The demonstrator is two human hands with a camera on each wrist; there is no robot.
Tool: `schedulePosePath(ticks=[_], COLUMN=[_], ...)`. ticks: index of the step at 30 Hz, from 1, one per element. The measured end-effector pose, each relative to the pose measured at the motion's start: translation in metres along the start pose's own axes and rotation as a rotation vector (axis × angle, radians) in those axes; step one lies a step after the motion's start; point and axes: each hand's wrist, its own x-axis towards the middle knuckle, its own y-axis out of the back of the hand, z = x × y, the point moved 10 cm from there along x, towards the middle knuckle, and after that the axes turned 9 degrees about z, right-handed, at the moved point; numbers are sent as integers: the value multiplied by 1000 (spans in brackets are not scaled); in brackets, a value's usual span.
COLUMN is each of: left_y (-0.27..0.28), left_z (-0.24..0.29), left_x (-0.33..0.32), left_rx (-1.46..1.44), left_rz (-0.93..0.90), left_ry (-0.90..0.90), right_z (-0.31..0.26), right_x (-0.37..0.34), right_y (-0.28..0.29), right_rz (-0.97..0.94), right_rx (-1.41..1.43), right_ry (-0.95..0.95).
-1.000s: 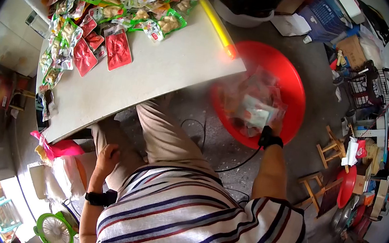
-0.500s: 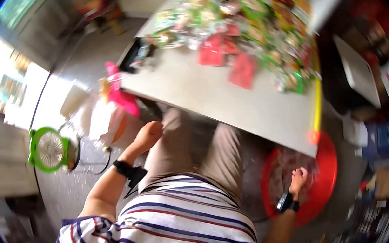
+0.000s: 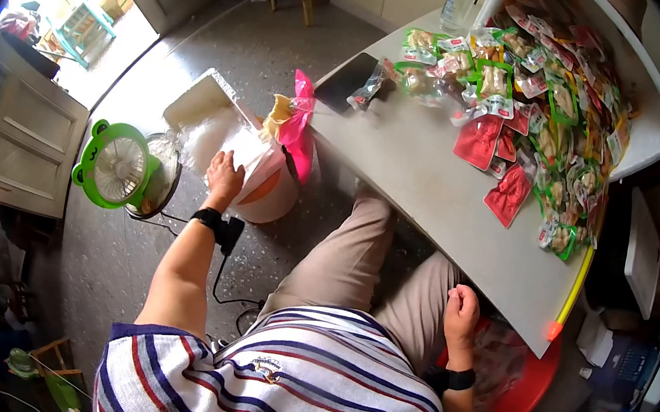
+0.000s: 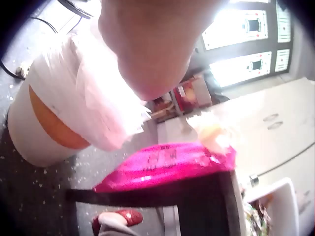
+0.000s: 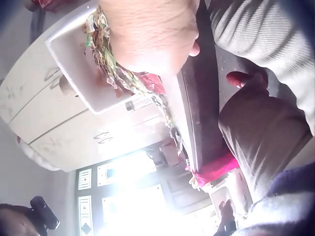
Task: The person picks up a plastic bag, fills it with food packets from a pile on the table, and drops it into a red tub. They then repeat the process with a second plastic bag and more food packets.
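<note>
- The person's left hand was at the thin white plastic bags; whether its fingers pinched any could not be told.
- Those bags draped over a round white bucket with an orange patch, near a bright pink plastic bag.
- The person's right hand, loosely curled around nothing, was beside a beige trouser leg.
</note>
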Motion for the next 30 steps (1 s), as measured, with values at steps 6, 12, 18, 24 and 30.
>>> schedulePosePath(ticks=[6,12,18,24,30], left_y=[-42,-22,-45,-70,-60], left_z=[-40,-48,-66,-79,-45], left_x=[5,13,7,0,1], left_rx=[-28,-182,-478,-635,-474], left_rz=[-393,-204,-366,-504,-444], left_ry=[170,231,375,593,398], right_z=[-1,-6,-14,-11,-3], right_x=[4,5,10,6,0], right_y=[-10,-13,-18,-19,-19], right_rz=[-16,-49,-62,-68,-68], right_rx=[-19,-27,-20,-5,-7], right_ry=[5,18,74,66,66])
